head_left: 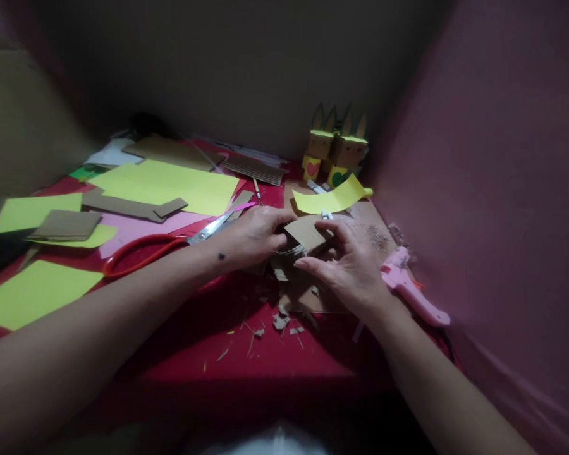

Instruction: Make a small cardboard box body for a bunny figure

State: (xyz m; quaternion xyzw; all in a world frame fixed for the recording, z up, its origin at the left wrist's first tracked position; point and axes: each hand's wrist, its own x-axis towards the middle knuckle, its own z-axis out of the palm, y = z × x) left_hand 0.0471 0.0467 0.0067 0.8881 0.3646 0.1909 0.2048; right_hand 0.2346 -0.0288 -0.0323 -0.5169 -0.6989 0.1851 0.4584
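Note:
A small piece of brown cardboard (309,232), with a ragged lower edge, is held between my two hands above a larger cardboard sheet (332,302). My left hand (260,235) pinches its left side between thumb and fingers. On the right side, my right hand (346,265) grips it with the fingers behind and the thumb near the front edge. A curved strip of yellow paper (332,199) lies just beyond. Red-handled scissors (145,243) rest on the table, partly behind my left forearm.
A pink glue gun (412,287) lies at the right, near the wall. Two cardboard figures (336,151) stand at the back. Yellow sheets (171,183) and cardboard pieces (69,225) cover the left of the red table (246,360). Torn scraps (281,321) litter the front.

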